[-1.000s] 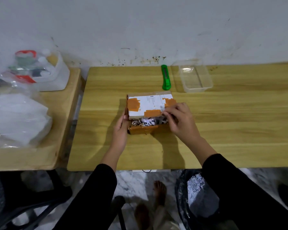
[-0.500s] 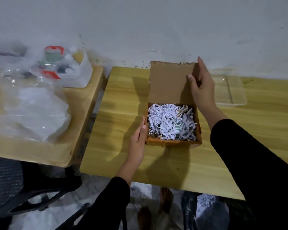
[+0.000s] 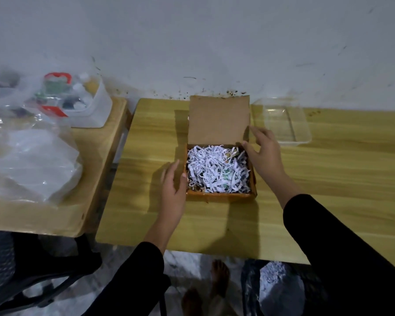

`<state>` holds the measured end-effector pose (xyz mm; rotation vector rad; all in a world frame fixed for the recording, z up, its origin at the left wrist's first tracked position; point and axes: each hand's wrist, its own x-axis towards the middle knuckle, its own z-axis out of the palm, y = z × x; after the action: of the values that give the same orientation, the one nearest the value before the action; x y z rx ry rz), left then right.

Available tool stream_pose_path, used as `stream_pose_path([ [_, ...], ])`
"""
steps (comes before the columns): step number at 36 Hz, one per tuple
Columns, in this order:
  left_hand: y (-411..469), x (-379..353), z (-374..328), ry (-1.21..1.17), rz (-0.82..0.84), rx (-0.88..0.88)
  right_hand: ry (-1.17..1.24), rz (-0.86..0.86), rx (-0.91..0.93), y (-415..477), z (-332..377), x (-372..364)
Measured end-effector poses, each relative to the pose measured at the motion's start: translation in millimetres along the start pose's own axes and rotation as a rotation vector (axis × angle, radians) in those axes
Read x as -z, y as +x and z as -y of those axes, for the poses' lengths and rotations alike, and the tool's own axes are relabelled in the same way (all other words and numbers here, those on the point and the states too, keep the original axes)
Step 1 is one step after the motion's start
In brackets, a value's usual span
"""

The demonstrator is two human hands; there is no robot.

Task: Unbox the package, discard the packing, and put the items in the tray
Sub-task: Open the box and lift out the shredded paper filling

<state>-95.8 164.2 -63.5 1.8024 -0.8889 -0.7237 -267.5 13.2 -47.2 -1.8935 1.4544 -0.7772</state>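
Note:
A small cardboard box (image 3: 219, 195) sits on the wooden table with its lid (image 3: 219, 119) standing upright at the back. White shredded paper (image 3: 214, 172) fills it, and something green (image 3: 226, 177) shows among the shreds. My left hand (image 3: 173, 185) rests against the box's left wall, fingers extended. My right hand (image 3: 263, 152) hovers at the box's right rear corner, fingers spread, holding nothing. A clear plastic tray (image 3: 283, 120) stands empty behind and to the right of the box.
A side table at the left carries clear plastic bags (image 3: 30, 160) and a white tub (image 3: 87, 103) of small items. A black bag (image 3: 274, 288) with shredded paper sits on the floor under the table's front edge. A black chair (image 3: 21, 281) is at the lower left.
The box went from nearly shut to fully open, its lid now upright. My right hand let go of the lid and dropped to the box's right rear corner. The camera shifted.

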Motion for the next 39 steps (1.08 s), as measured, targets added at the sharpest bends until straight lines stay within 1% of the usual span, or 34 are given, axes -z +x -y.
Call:
stream_pose_path([
  [2, 5, 4, -12, 0.068, -0.009, -0.074, -0.036, -0.022, 0.089, -6, 5, 12],
  [4, 11, 6, -28, 0.148, 0.082, -0.125, -0.1, 0.059, 0.202, -12, 10, 20],
  [6, 20, 4, -43, 0.257, 0.254, -0.182, -0.175, 0.26, 0.327, -14, 13, 24],
  [8, 31, -1, -53, 0.453, 0.436, -0.255, -0.26, 0.473, 0.418, -14, 14, 22],
  [9, 38, -5, -56, 0.556, 0.508, -0.294, -0.317, 0.555, 0.443, -13, 15, 19],
  [11, 51, -13, -58, 0.731, 0.626, -0.32, -0.451, 0.661, 0.44, -12, 18, 13],
  [15, 63, -26, -52, 0.986, 0.775, -0.274, -0.642, 0.724, 0.412, -10, 24, 3],
  [18, 64, -32, -49, 1.084, 0.791, -0.286, -0.79, 0.716, 0.452, -10, 21, -5],
  [21, 64, -38, -44, 1.127, 0.769, -0.296, -0.874, 0.69, 0.479, -9, 16, -12],
  [23, 64, -40, -43, 1.129, 0.762, -0.295, -0.923, 0.69, 0.471, -10, 15, -18],
  [26, 65, -43, -40, 1.107, 0.797, -0.273, -0.985, 0.703, 0.45, -12, 12, -28],
  [31, 66, -44, -34, 1.092, 0.783, -0.293, -0.957, 0.682, 0.396, -15, 13, -31],
  [39, 65, -44, -31, 1.067, 0.747, -0.303, -0.847, 0.788, 0.29, -12, 21, -31],
])
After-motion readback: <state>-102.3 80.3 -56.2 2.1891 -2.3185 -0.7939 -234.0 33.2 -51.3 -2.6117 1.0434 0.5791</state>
